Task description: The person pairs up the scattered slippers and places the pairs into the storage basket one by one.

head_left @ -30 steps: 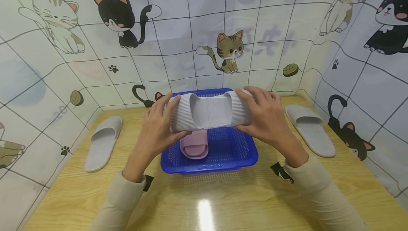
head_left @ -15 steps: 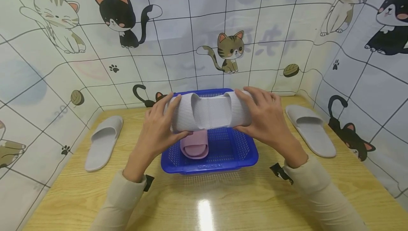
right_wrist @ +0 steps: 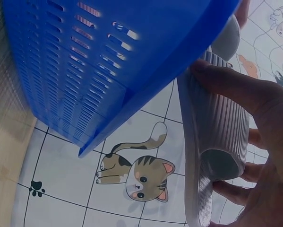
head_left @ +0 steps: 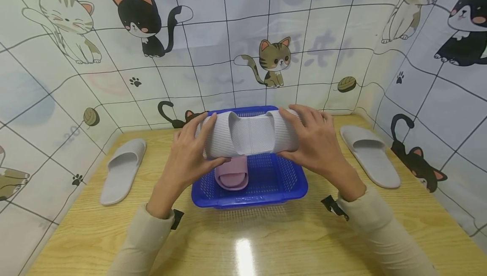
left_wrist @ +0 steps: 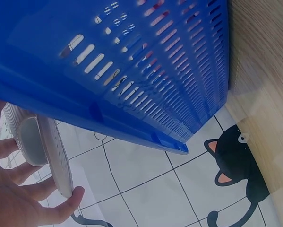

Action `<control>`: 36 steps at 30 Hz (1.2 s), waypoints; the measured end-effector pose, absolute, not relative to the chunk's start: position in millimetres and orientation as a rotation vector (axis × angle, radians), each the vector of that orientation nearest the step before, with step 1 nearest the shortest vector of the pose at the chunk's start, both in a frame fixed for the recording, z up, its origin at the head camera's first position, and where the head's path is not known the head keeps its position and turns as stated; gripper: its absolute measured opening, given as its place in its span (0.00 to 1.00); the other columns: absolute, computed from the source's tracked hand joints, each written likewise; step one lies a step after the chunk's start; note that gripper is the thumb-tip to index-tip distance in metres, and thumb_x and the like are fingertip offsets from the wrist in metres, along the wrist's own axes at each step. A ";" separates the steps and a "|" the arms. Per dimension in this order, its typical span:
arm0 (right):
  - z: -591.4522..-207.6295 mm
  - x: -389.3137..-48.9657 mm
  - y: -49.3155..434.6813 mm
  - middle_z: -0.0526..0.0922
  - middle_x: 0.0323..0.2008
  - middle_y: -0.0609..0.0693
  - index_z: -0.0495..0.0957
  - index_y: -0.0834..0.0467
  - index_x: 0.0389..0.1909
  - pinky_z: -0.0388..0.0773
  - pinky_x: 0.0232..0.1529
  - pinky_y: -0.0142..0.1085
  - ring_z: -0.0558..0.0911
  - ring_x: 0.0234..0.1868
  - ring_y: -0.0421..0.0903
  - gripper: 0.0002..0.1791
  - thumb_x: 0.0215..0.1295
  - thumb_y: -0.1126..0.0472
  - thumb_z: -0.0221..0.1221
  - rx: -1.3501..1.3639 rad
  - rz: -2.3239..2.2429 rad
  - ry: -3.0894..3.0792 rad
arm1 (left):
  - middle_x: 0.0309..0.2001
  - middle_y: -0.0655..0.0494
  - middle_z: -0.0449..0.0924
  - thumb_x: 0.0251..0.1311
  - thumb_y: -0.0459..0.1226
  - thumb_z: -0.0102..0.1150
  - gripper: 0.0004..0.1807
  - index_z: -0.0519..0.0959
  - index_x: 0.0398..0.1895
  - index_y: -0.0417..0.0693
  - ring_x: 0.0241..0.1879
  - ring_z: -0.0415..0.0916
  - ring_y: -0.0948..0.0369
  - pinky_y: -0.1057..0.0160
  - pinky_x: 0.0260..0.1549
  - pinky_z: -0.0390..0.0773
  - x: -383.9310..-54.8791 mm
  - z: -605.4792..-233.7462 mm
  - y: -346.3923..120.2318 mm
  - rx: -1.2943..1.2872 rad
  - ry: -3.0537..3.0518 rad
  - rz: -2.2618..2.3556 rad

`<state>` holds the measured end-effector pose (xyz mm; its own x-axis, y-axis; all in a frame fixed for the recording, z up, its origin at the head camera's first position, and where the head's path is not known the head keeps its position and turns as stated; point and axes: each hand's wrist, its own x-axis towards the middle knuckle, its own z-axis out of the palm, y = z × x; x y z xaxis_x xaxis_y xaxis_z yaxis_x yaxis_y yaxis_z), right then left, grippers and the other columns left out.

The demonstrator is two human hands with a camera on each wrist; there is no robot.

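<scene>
My left hand point(head_left: 186, 145) and right hand point(head_left: 316, 140) hold a pair of pale, ribbed slippers crosswise above a blue basket point(head_left: 247, 202). The left slipper point(head_left: 220, 134) and right slipper point(head_left: 287, 132) point outward, their straps at opposite ends. Between the straps the pale soles show, with a line down the middle. Each hand has its thumb below and fingers over a strap. The right wrist view shows my thumb pressed on the ribbed strap point(right_wrist: 221, 111). Inside the basket lies a pink slipper point(head_left: 232, 173), toward the left and partly hidden.
A light grey slipper point(head_left: 123, 170) lies on the wooden table point(head_left: 289, 242) to the left, and another grey slipper point(head_left: 370, 155) to the right. Behind rises a cat-patterned wall covering point(head_left: 213, 73), which also closes off both sides.
The right hand has shifted very slightly left and down with its end of the slippers. Both hands keep their hold, and the basket and other slippers stay put.
</scene>
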<state>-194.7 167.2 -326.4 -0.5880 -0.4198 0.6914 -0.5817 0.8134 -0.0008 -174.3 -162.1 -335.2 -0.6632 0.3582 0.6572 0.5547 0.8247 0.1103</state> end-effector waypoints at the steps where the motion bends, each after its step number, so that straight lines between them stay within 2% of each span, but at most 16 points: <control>1: -326.4 -194.4 167.1 0.74 0.68 0.60 0.70 0.51 0.72 0.70 0.59 0.66 0.73 0.67 0.64 0.63 0.28 0.39 0.85 0.733 0.297 -2.284 | 0.74 0.40 0.66 0.34 0.55 0.87 0.65 0.62 0.79 0.54 0.70 0.68 0.43 0.37 0.58 0.71 -174.0 -335.1 -162.0 -0.667 -2.361 -0.399; 22: -326.6 -193.3 165.1 0.75 0.68 0.61 0.71 0.51 0.72 0.70 0.57 0.66 0.74 0.67 0.64 0.62 0.29 0.38 0.85 0.745 0.302 -2.263 | 0.73 0.41 0.68 0.33 0.52 0.88 0.64 0.64 0.78 0.53 0.69 0.70 0.44 0.39 0.55 0.72 -173.6 -335.4 -160.7 -0.677 -2.330 -0.420; 36: -326.9 -191.3 162.7 0.74 0.68 0.61 0.71 0.51 0.72 0.70 0.57 0.66 0.73 0.67 0.64 0.62 0.30 0.37 0.84 0.755 0.310 -2.276 | 0.75 0.42 0.66 0.34 0.54 0.88 0.64 0.63 0.79 0.53 0.69 0.70 0.43 0.37 0.58 0.72 -172.4 -335.5 -157.4 -0.672 -2.354 -0.437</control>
<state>-191.3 162.7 -326.9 -0.5790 -0.4295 0.6930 -0.5992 0.8006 -0.0045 -172.4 -157.4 -335.5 -0.6625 0.3516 0.6614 0.5655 0.8138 0.1338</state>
